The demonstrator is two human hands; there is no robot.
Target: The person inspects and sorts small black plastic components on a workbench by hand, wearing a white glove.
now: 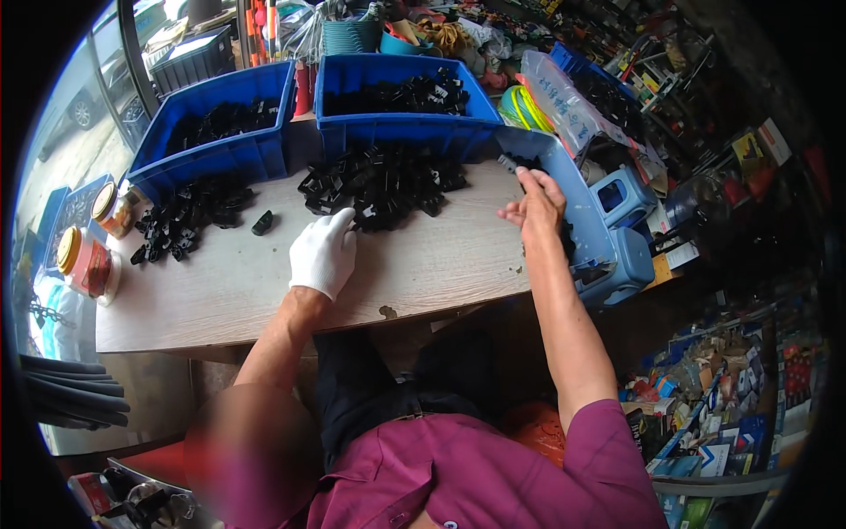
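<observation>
At far left on my desk stand two yellow-lidded jars. Next comes a small heap of black parts, in front of the left blue bin, then a single black part lying apart, to the left of my gloved left hand. That hand's fingers are together and bent, tips at the near edge of the larger pile of black parts; whether they grip one I cannot tell. My bare right hand hangs over the pale blue bin, thumb away from the forefinger. A small grey-and-black piece shows just at my fingertips; I cannot tell whether they grip it.
</observation>
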